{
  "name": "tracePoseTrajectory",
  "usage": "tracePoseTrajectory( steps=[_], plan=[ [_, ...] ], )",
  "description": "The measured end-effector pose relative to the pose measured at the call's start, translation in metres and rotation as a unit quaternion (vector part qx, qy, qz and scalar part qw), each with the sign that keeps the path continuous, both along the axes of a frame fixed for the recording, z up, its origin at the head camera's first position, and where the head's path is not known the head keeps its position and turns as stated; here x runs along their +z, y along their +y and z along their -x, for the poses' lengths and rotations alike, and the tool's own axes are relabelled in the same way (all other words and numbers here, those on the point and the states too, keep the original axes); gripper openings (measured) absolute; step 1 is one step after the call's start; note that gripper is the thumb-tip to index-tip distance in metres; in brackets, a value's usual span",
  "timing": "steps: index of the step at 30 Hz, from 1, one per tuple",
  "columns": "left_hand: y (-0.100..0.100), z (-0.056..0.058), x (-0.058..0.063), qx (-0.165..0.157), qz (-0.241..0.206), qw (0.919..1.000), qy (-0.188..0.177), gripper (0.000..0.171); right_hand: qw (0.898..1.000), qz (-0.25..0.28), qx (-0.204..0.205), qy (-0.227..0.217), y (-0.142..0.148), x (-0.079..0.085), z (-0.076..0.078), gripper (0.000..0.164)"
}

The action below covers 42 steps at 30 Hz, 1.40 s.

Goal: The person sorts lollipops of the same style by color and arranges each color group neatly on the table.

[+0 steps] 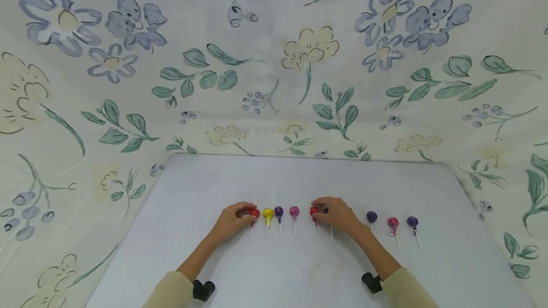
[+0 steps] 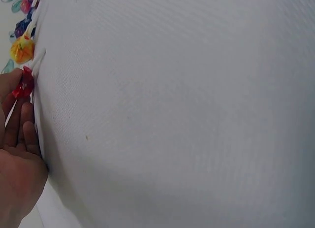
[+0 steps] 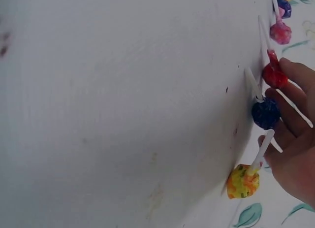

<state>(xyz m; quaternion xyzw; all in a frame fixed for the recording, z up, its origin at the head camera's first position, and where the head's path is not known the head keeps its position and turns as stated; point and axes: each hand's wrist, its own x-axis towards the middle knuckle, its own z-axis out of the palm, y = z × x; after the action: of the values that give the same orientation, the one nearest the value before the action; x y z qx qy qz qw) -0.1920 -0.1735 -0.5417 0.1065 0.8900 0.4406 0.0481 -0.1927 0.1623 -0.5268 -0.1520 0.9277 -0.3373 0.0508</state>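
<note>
My left hand point(image 1: 230, 224) is at the left end of a row of lollipops and pinches a red lollipop point(image 1: 254, 213) by its wrapped head. In the left wrist view, the red wrapper point(image 2: 23, 84) shows between thumb and fingers. Beside it lie a yellow lollipop point(image 1: 268, 213), a purple one point(image 1: 278, 212) and a pink one point(image 1: 294, 211). My right hand point(image 1: 338, 215) pinches another red lollipop point(image 3: 274, 76) at its head. Under that hand's fingers is a dark blue lollipop point(image 3: 266, 113), and a yellow lollipop point(image 3: 243, 181) lies near the palm, hidden in the head view.
To the right lie a purple lollipop point(image 1: 371, 216), a pinkish-red one point(image 1: 393, 223) and another purple one point(image 1: 413, 222). All rest on a white table point(image 1: 265, 274), its far edge against a floral cloth point(image 1: 274, 122). Black devices point(image 1: 203, 291) sit at both wrists.
</note>
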Motion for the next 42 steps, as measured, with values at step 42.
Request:
tracePoseTrajectory(
  steps=[42],
  plan=[
    [-0.029,0.034,0.008,0.028,0.002,0.9995,0.017,0.031,0.999,0.013,-0.025,-0.038,-0.002,0.002,0.009,0.024]
  ],
)
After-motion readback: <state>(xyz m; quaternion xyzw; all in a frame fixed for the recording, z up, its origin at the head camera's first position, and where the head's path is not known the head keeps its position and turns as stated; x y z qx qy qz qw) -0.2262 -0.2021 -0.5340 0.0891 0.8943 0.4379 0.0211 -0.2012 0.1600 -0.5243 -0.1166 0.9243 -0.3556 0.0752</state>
